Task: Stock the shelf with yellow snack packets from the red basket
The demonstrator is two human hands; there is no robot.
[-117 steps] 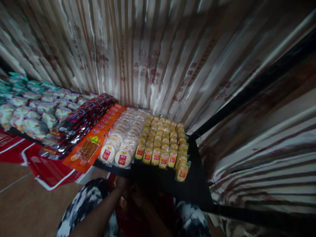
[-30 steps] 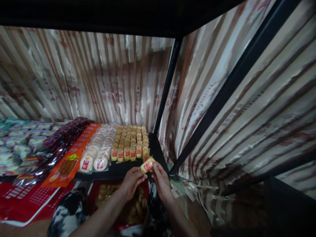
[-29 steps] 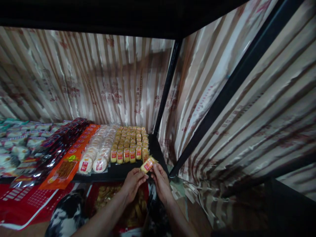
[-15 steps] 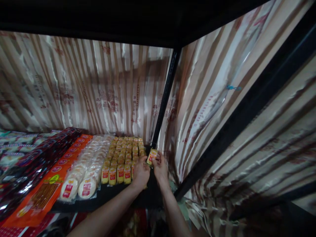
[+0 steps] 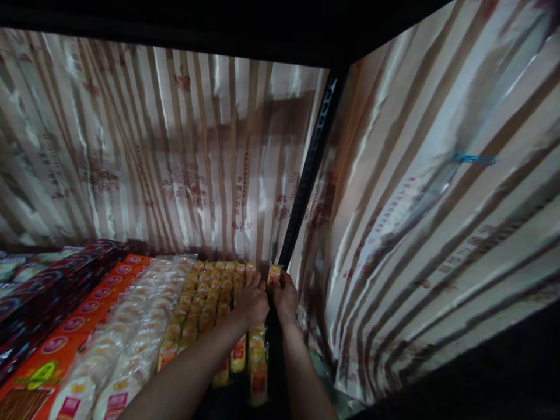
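One yellow snack packet (image 5: 274, 272) is being held in the grip of the right hand (image 5: 285, 297), near the shelf's back post (image 5: 312, 169); the left hand (image 5: 252, 302) is covering part of the packet rows (image 5: 205, 297); I cannot tell its grip.

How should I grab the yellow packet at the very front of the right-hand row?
Probably pinch its left and right sides, coming from the front: the yellow packet is narrow and sticks out nearer than the packet on its left, with bare black shelf along its right.
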